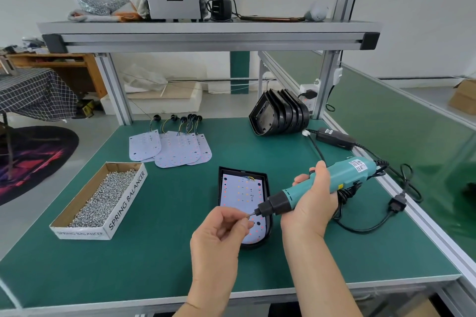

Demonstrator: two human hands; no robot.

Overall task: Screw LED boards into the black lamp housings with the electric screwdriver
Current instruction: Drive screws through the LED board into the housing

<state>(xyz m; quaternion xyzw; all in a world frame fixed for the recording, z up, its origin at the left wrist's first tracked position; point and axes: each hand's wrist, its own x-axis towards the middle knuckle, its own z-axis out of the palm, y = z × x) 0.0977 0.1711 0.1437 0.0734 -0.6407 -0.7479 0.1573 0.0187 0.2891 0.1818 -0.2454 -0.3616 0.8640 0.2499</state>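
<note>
I work at a green bench mat (167,252) with an aluminium frame and a shelf (206,28) overhead; beyond the frame are a grey floor and white walls. My right hand (313,203) is wrapped round the body of the teal electric screwdriver (334,180), bit slanting down towards my left; its black cable (365,226) loops on the mat behind that fist. My left hand (219,231) pinches a small screw (249,215) between thumb and forefinger, right at the bit's tip. Directly under both grips lies the black lamp housing (242,170), flat on the mat, with an LED board (242,193) seated inside; the board is pale, rounded at my end, dotted red and orange, with thin wires at its far end. Left of my left hand stands an open carton of screws (103,198); beyond it, loose LED boards (175,148) fan out; beyond my right hand, nested spare housings (280,116) lean together.
</note>
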